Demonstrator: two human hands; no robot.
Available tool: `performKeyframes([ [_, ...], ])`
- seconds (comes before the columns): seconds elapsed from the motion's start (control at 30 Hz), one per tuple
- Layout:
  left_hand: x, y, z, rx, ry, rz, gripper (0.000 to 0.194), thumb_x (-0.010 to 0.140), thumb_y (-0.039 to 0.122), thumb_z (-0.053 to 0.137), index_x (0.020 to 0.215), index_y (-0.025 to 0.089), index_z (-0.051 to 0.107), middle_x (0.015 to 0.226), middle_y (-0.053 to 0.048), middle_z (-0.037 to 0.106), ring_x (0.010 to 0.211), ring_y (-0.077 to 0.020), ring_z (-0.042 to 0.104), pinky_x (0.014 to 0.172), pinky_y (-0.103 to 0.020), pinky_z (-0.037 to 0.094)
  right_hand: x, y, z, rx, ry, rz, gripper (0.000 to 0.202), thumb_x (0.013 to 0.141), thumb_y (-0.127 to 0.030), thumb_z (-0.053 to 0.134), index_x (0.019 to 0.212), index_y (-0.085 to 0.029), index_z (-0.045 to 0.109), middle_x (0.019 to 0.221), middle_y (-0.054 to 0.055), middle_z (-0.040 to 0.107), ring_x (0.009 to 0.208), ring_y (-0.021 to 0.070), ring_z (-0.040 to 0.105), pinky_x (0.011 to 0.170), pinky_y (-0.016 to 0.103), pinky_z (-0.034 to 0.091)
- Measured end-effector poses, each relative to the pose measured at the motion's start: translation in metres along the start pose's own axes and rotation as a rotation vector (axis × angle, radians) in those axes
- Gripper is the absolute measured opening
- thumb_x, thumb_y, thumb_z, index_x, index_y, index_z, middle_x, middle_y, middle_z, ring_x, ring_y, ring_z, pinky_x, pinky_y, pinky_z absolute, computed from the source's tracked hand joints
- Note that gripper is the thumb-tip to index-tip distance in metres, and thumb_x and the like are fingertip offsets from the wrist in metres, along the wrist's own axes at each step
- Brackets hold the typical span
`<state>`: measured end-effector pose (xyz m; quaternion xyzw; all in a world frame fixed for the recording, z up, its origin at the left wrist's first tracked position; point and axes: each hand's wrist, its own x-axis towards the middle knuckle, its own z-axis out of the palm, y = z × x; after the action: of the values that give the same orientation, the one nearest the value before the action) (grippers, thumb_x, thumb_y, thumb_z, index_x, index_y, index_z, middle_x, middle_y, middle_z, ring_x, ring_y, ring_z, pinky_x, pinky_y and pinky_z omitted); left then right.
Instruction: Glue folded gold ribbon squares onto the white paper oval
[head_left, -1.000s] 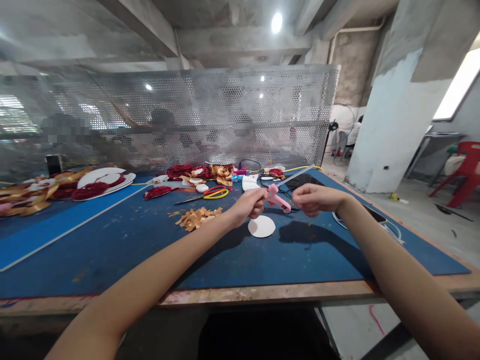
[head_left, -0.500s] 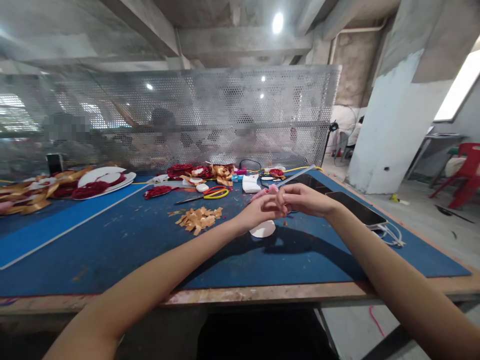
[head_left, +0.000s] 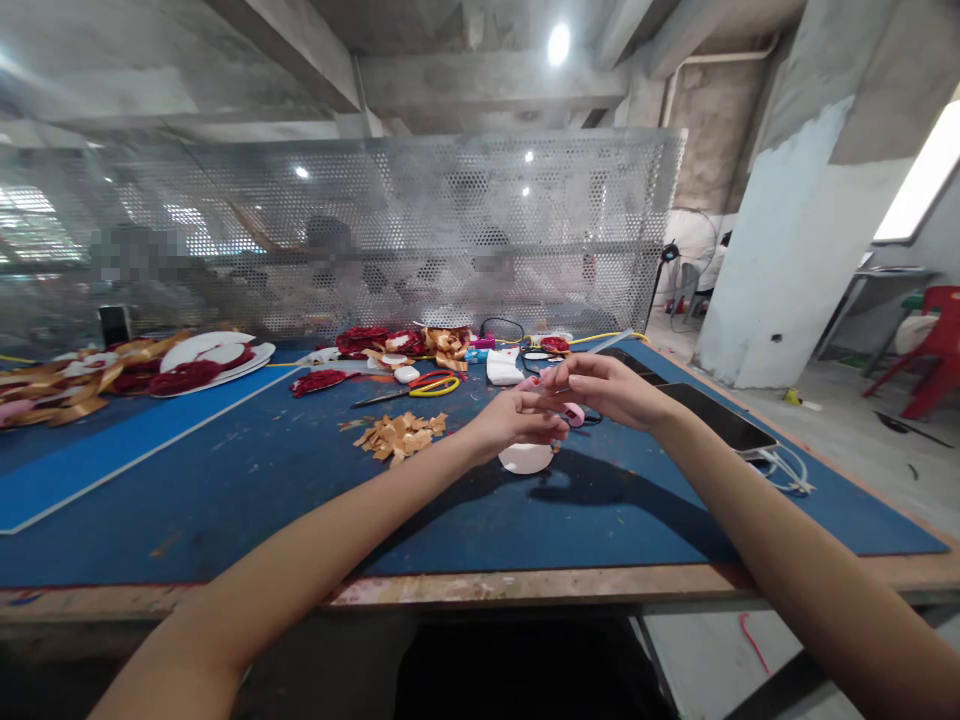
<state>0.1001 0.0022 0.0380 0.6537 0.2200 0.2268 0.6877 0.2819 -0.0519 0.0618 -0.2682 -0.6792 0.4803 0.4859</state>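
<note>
My left hand (head_left: 517,420) and my right hand (head_left: 600,388) meet above the blue table mat, fingers bent toward each other. Something small and pinkish-red shows at the fingertips of both hands; its shape is mostly hidden. A pink roll (head_left: 574,414) appears just below my right hand's fingers. Under my left hand lies a white disc (head_left: 526,459) on the mat. To the left are a pile of gold ribbon pieces (head_left: 400,436) and scissors (head_left: 420,388) with red and yellow handles.
Dark red and gold ribbon bundles (head_left: 446,347) lie at the back, near a white roll (head_left: 504,367). More ribbon with white discs (head_left: 217,358) is at left. A dark tablet (head_left: 716,418) with white cable lies right. A perforated metal screen (head_left: 420,230) stands behind.
My right hand has shifted slightly left and its fingers have spread over my left hand's. The pale strip that rose behind my hands is now lower and mostly hidden. The pink roll has come into view.
</note>
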Motion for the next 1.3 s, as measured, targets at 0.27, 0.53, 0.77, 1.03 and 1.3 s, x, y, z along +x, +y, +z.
performKeyframes([
  [0.27,-0.002,0.005,0.001,-0.194,-0.012,-0.048,0.017,0.073,0.022,0.07,0.086,0.011,0.068,0.076,-0.007,0.069,0.066,-0.0122,0.065,0.069,-0.027,0.05,0.002,0.005,-0.006,-0.137,0.048,-0.005,0.024,0.081,-0.038,0.061,0.092,-0.017,0.06,0.099,0.006,0.062,0.089,0.0147,0.059,0.084,0.032,0.046],
  [0.53,-0.006,0.008,0.006,-0.161,-0.047,-0.109,0.036,0.07,0.039,0.073,0.093,0.013,0.066,0.075,-0.006,0.067,0.065,-0.0129,0.064,0.063,-0.025,0.047,0.002,0.005,-0.002,-0.171,0.067,0.033,0.024,0.083,-0.04,0.057,0.09,-0.017,0.059,0.092,0.004,0.06,0.085,0.0132,0.058,0.079,0.03,0.047],
  [0.77,-0.004,0.008,0.003,-0.074,-0.143,-0.121,0.024,0.071,0.032,0.073,0.082,0.011,0.069,0.066,-0.002,0.062,0.057,-0.0067,0.057,0.057,-0.02,0.044,0.003,0.007,-0.002,-0.169,0.055,0.043,0.024,0.083,-0.04,0.057,0.089,-0.017,0.058,0.093,0.004,0.059,0.087,0.0131,0.057,0.082,0.03,0.047],
  [1.03,-0.003,0.022,0.0,-0.209,0.108,0.171,0.013,0.075,0.023,0.069,0.076,0.01,0.067,0.061,0.0,0.063,0.053,-0.005,0.056,0.056,-0.017,0.047,0.006,0.016,0.009,-0.06,0.129,0.292,0.031,0.082,-0.049,0.055,0.093,-0.02,0.055,0.085,0.002,0.059,0.067,0.0087,0.058,0.055,0.019,0.048],
  [1.3,0.003,0.025,-0.014,-0.274,0.279,0.313,0.007,0.078,0.017,0.065,0.081,0.011,0.067,0.061,0.0,0.065,0.054,-0.0069,0.061,0.057,-0.017,0.052,0.007,0.027,0.018,0.028,0.048,0.359,0.032,0.079,-0.046,0.06,0.091,-0.017,0.058,0.092,0.007,0.063,0.058,0.0068,0.056,0.052,0.021,0.048],
])
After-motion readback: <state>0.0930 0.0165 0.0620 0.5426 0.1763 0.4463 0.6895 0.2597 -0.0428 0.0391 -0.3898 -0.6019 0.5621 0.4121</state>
